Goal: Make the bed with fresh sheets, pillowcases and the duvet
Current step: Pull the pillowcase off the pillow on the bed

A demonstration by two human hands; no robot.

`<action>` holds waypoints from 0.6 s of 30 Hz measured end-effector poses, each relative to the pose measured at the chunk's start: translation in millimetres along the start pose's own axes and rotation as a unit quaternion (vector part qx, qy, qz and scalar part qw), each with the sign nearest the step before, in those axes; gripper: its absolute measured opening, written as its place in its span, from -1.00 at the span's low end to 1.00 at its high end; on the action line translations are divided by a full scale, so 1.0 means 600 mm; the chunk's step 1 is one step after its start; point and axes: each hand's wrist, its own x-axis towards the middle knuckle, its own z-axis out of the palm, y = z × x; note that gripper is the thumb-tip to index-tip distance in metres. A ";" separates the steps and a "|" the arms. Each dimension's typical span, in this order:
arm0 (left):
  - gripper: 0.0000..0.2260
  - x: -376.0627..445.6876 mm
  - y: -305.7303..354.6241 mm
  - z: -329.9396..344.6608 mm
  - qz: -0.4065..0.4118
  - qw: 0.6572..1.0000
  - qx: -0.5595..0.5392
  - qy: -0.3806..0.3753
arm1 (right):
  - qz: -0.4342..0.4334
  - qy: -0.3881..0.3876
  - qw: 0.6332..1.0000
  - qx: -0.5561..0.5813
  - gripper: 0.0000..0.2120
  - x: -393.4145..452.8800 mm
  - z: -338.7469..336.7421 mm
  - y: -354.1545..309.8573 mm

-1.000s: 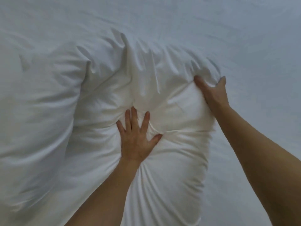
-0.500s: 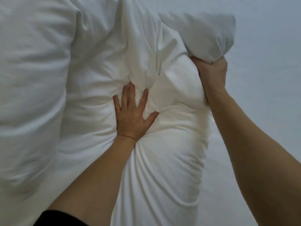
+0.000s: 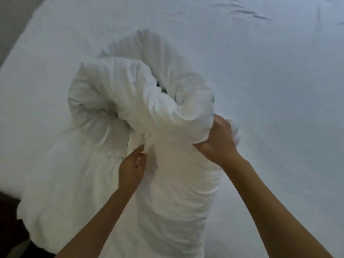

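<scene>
Pillow (image 3: 119, 183) on white sheet (image 3: 260, 90), centre frame, far end folded back toward the person in a thick roll at 12 o'clock. Right hand (image 3: 217, 140) clenched on the roll's edge, 3 o'clock side. Left hand (image 3: 132, 168) pinches pillow fabric at centre.

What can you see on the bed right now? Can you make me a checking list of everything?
Surface: bed covered by a white sheet, lightly creased at the far right.
Job's things: white pillow in its case, far end folded back toward the person.
Clutter: nothing seen.
Grippers: left hand pinches fabric at the pillow's middle; right hand grips the folded end.
Cables: nothing seen.
Surroundings: dark floor past the bed's lower left edge; grey surface at the upper left.
</scene>
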 end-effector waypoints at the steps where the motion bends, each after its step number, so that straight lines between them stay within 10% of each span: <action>1: -0.73 -0.040 0.011 -0.049 0.005 0.997 -0.033 0.062 | -0.050 -0.016 0.999 -0.014 -0.76 -0.024 -0.007 -0.032; 8: -0.79 -0.170 0.154 -0.349 0.204 0.913 -0.032 0.353 | -0.259 -0.238 0.934 -0.061 -0.84 -0.207 -0.010 -0.252; 12: -0.61 -0.145 0.153 -0.375 0.250 0.925 0.212 0.189 | -0.334 -0.367 0.862 -0.101 -0.70 -0.302 0.032 -0.333; 15: -0.47 -0.145 0.056 -0.342 0.110 0.925 0.363 0.015 | -0.371 -0.419 0.819 -0.125 -0.72 -0.357 0.068 -0.357; 18: -0.44 -0.192 -0.049 -0.298 0.058 0.922 0.383 0.004 | -0.399 -0.496 0.750 -0.181 -0.69 -0.395 0.105 -0.355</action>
